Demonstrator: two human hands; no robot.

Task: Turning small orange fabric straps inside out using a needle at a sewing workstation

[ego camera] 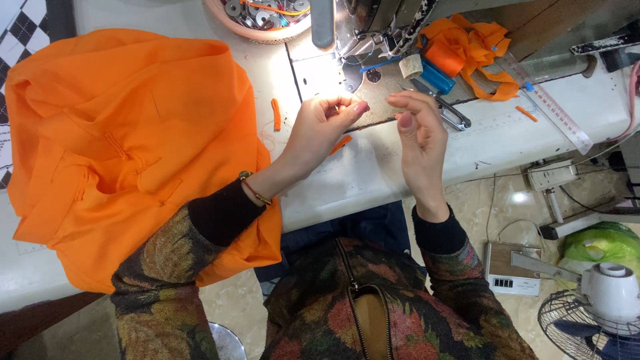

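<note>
White and long, the tabletop (pixel 373 173) carries a sewing machine (pixel 373 27) at its far edge, and the person sits close against the near side with both hands raised just before the machine's metal bed.

On the left hand (pixel 320 130) the fingers (pixel 352 107) are pinched together, thumb against forefinger; on the right hand (pixel 420 127) the fingers (pixel 403 100) curl in toward the thumb the same way. The two sets of fingertips face each other with a small gap between. Whatever they hold is too fine to make out — possibly a thread, but I cannot tell.

Just beneath the hands lie two short orange strips: one (pixel 276 115) left of the left hand, the other (pixel 341 143) below and between the wrists. Metal snips (pixel 448 115) rest just beyond the right hand, with a blue and orange spool (pixel 441 67) and a heap of orange ribbon scraps (pixel 477 50) past them, and a clear ruler (pixel 553 110) slanting off to the right.

A gold bracelet (pixel 255 190) circles the left wrist. Further left, a large orange garment (pixel 127 147) spreads over the tabletop — its edge draped over the near side. A pink bowl (pixel 257 20) of bobbins sits at the far edge, and a white fan (pixel 600 300) stands on the floor to the right.
</note>
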